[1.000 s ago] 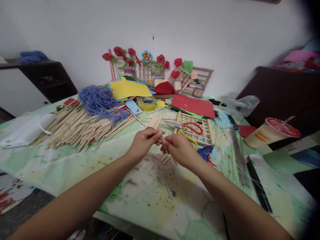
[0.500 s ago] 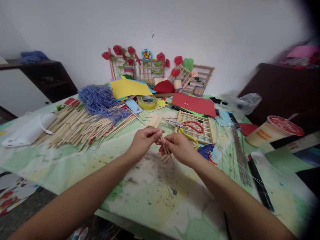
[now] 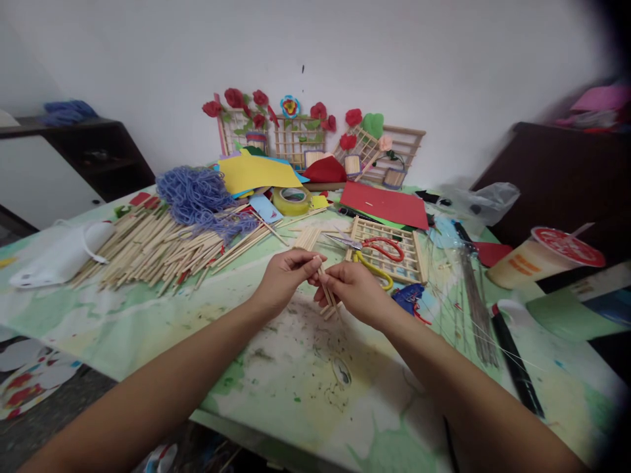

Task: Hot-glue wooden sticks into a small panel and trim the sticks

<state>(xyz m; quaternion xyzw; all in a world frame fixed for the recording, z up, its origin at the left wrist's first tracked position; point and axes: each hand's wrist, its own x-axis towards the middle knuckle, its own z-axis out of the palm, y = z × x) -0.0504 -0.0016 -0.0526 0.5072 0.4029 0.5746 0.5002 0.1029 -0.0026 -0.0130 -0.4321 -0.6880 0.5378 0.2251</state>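
Several thin wooden sticks [image 3: 329, 301] are pinched between my two hands above the middle of the table. My left hand [image 3: 290, 276] closes on them with thumb and fingertips. From the other side, my right hand [image 3: 348, 286] grips them too, its fingers curled underneath; parts of the sticks are hidden by the fingers. Just beyond my hands lie more pale sticks side by side [image 3: 306, 238]. Scissors with red and yellow handles [image 3: 377, 249] rest on a small wooden lattice [image 3: 414, 259] behind my right hand.
On the left are a heap of sticks [image 3: 142, 249], blue yarn [image 3: 192, 194] and a white glue gun-like object [image 3: 59, 259]. Tape [image 3: 290, 202], yellow paper [image 3: 259, 172] and red paper [image 3: 384, 205] lie further back. A sealed drink cup [image 3: 539, 259] and wires [image 3: 476, 315] are on the right.
The view has shifted slightly, so the table's things appear a little further right. Both hands keep nearly the same pinch on the sticks.
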